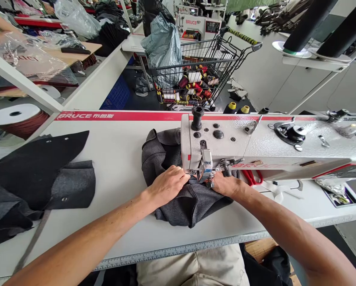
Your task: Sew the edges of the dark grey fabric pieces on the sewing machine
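A dark grey garment piece (178,206) lies bunched under the head of a white sewing machine (216,139). My left hand (168,184) is closed on the cloth just left of the needle area, its fingers curled at the machine head's edge. On the other side, my right hand (224,183) presses on the same cloth, its fingertips partly hidden behind the thread tension parts and presser mechanism. The needle and the stitched spot are hidden by the machine head. Red-handled scissors (252,177) lie behind my right wrist.
Dark cut fabric pieces (72,184) with metal eyelets lie at the table's left. A ruler tape (178,249) runs along the front edge. Behind the table stands a wire cart (201,59) with thread spools and a plastic bag. Thread cones (306,28) stand upper right; another person's arm (0,24) shows upper left.
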`<state>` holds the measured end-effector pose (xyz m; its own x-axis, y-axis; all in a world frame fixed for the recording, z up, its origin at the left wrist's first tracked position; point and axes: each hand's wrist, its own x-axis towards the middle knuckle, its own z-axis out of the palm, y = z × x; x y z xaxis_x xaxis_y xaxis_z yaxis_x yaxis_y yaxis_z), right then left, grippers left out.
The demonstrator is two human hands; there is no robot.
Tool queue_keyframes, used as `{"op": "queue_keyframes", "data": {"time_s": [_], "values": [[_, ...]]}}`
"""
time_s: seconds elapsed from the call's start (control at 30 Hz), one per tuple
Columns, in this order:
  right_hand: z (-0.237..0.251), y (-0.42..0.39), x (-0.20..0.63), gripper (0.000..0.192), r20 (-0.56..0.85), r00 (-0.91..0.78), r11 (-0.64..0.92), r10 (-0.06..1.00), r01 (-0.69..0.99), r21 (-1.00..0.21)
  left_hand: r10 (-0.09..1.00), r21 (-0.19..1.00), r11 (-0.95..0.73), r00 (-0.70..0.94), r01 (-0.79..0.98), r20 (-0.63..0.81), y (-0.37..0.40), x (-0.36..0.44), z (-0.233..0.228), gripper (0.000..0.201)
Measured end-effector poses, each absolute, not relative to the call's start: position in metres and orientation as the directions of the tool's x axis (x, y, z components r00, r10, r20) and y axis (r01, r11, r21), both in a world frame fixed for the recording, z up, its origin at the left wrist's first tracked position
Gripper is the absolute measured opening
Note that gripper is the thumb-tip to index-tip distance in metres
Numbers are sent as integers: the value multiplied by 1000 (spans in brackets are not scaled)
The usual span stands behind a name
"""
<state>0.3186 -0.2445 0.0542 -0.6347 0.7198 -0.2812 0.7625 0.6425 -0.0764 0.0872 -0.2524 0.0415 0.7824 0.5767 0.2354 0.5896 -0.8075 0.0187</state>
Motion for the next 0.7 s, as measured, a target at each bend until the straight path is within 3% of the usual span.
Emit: {"op": "queue_keyframes", "data": {"time_s": [0.2, 0.7], "values": [[73, -247, 318, 37, -308, -653, 691, 692, 722, 21, 566, -12, -806, 777, 592, 275, -252, 88, 42, 30], [78, -250, 311, 39, -356, -531, 579, 769, 814, 37, 562, -9, -804, 764, 595, 316, -249, 87, 34, 26]]}}
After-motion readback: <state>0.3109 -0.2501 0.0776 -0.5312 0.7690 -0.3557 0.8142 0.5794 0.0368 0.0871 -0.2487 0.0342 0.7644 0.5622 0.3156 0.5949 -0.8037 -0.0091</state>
